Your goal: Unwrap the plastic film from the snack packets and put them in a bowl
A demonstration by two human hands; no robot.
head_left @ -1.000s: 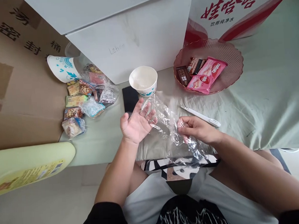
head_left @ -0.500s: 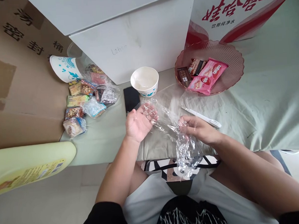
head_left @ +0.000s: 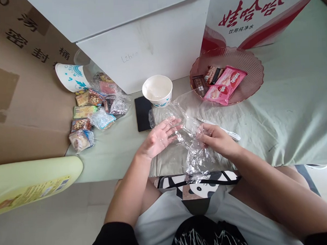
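Observation:
A crumpled clear plastic bag (head_left: 197,157) hangs from my right hand (head_left: 215,138), its fingers pinched round the film. My left hand (head_left: 161,138) has its fingers stretched out, palm turned up, against or partly inside the thin film; which of the two I cannot tell. Just beyond my hands stands a white paper bowl (head_left: 158,91) with a blue pattern. A dark phone (head_left: 142,114) lies flat left of the bowl. Partly behind my right hand lies a white-handled knife (head_left: 233,135) on the cloth.
A pink ribbed bowl (head_left: 255,75) holds several wrapped snacks at the back right. On the left, a tipped paper cup (head_left: 72,77) lies by a pile of packaged snacks (head_left: 84,111). White boxes (head_left: 149,53) and a brown carton (head_left: 28,107) stand behind; a yellow-green container (head_left: 37,180) is front left.
My left hand has moved slightly right and its fingers have straightened in the film. The bag has spread wider toward the bowls, and its hanging end has risen a little.

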